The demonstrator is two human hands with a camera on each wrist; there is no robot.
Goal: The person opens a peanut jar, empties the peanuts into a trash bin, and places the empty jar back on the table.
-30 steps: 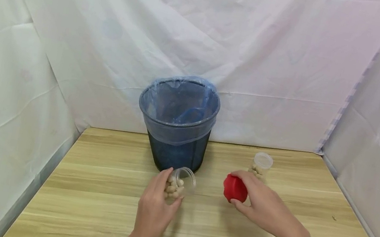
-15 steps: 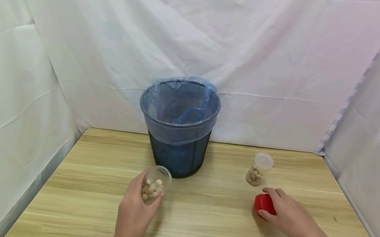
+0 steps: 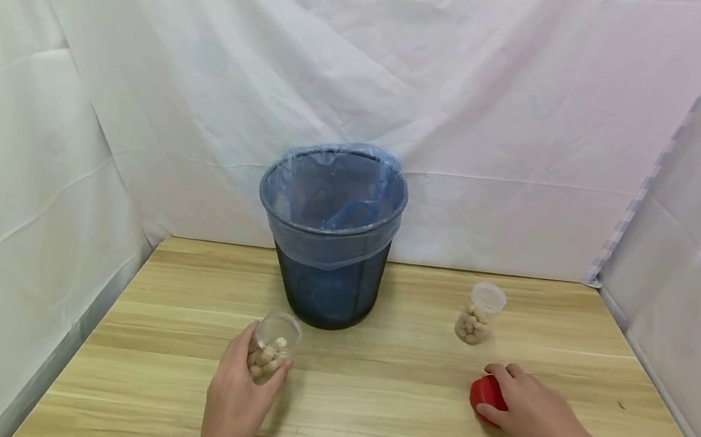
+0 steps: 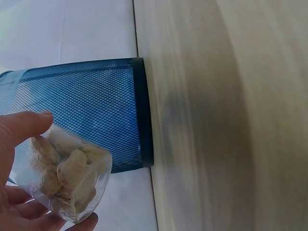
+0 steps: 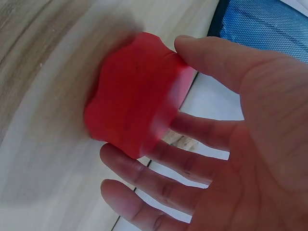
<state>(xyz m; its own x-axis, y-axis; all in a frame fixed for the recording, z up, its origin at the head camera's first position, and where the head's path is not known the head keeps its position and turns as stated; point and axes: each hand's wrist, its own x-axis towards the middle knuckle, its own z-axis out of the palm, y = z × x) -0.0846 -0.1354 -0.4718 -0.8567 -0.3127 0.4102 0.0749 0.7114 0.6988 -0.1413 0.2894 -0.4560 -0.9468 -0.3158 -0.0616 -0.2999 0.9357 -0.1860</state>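
Left hand (image 3: 230,403) clamped round the nut jar (image 3: 262,363) near the mesh bin (image 3: 327,284), its grip on the sides, likely to steady it; right hand (image 3: 533,415) clamped on the red scalloped piece (image 3: 485,396), low at the desk (image 3: 370,431).

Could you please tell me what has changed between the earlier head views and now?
The left hand has moved its jar leftward and nearer the person; the right hand has moved the red lid rightward and nearer. Nothing was let go or newly gripped. The bin and other jar stayed put.
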